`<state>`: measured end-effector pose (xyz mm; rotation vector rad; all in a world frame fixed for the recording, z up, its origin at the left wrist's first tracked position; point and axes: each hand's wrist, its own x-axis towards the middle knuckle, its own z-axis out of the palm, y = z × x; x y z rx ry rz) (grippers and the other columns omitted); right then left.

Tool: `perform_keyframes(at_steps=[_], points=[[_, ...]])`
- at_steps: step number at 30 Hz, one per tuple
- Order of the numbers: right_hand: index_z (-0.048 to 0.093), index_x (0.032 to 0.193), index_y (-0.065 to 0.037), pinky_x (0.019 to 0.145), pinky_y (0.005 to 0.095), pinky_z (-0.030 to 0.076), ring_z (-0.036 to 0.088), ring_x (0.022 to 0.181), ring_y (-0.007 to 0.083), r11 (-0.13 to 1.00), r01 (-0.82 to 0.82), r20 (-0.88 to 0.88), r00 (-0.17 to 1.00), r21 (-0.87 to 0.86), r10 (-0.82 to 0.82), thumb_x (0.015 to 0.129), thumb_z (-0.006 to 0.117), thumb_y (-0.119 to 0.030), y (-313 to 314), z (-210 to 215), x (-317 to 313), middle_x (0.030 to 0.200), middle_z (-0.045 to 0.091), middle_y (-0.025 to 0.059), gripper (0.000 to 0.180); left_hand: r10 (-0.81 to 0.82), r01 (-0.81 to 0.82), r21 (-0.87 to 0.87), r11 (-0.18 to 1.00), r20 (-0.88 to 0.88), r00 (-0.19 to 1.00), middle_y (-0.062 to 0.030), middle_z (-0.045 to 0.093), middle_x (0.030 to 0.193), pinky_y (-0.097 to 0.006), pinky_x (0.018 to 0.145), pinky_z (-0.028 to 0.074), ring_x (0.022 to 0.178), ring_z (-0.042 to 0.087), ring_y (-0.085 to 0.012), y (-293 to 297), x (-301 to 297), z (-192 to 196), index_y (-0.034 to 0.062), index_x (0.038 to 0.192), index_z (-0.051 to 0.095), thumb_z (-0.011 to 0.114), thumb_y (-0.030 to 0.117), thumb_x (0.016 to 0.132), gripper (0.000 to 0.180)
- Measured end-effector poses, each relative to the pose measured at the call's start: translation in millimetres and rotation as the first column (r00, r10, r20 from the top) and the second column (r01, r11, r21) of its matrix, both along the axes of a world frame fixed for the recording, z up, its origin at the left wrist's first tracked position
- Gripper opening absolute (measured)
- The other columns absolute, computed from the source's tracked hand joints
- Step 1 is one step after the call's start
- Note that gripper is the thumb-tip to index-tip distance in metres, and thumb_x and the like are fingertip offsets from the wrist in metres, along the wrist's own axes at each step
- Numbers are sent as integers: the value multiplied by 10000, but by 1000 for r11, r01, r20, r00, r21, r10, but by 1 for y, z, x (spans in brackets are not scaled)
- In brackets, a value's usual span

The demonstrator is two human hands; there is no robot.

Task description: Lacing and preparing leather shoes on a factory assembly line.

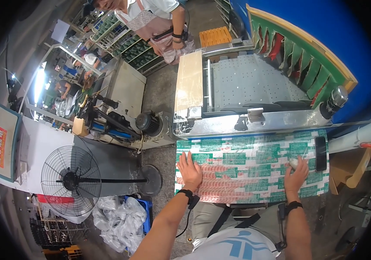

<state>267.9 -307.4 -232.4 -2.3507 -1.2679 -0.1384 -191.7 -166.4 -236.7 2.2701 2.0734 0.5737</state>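
Rests the left hand (pixel 190 171) flat on the tape-covered bench (pixel 246 167); well apart, wraps the right hand (pixel 296 177) around a small pale object (pixel 294 163) at the bench's right. Has a dark slab (pixel 321 154) just beside, a cardboard box (pixel 357 167) off the right end, a fan (pixel 71 180) and clear plastic (pixel 118 223) in a blue crate (pixel 147 212) leftward. Meets a metal machine (pixel 252 82) with green and red flaps (pixel 314 84) across the far edge; faces a co-worker (pixel 151 30) beyond.

Pale shirt (pixel 215 246) w/ blue print (pixel 235 250), blk wristbands (pixel 188 195) w/ cables (pixel 187 224), beige-gry trousers (pixel 205 218), blk straps (pixel 247 220)
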Motion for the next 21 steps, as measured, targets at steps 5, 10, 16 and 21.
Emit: perform_keyframes(at_steps=[5,10,16,21], points=[[490,1540,-121,1225,552,319,438,1434,407,1000,5,10,1000,-7,-5,904,712,-161,-1,-2,1,1497,511,169,675,-7,7,6,1000,1,1000,-299,362,1628,-658,1247,210,1507,330,-511,1,0,0,52,1586,409,547,191,1006,613],[488,1542,-120,1223,553,320,436,1433,406,1000,3,2,1000,-14,-3,919,699,-159,0,1,-1,1499,506,171,659,6,-7,-15,1000,-5,1000,-299,353,1636,-657,1252,202,1518,319,-510,1,-2,-1,53,1588,405,544,199,1007,616],[487,1542,-119,1220,557,322,436,1432,406,1000,-3,1,1000,-5,3,932,694,-159,0,0,0,1488,511,178,645,3,-3,-22,1000,3,1000,-296,343,1644,-658,1255,191,1522,313,-509,1,-1,-1,55,1595,395,539,203,1011,620],[494,1533,-113,1216,560,321,435,1431,414,1000,0,-8,1000,1,0,917,700,-156,0,-1,0,1482,517,184,651,3,-3,-26,1000,1,1000,-295,337,1648,-658,1256,188,1527,306,-508,1,0,1,57,1601,390,529,204,1022,613]])
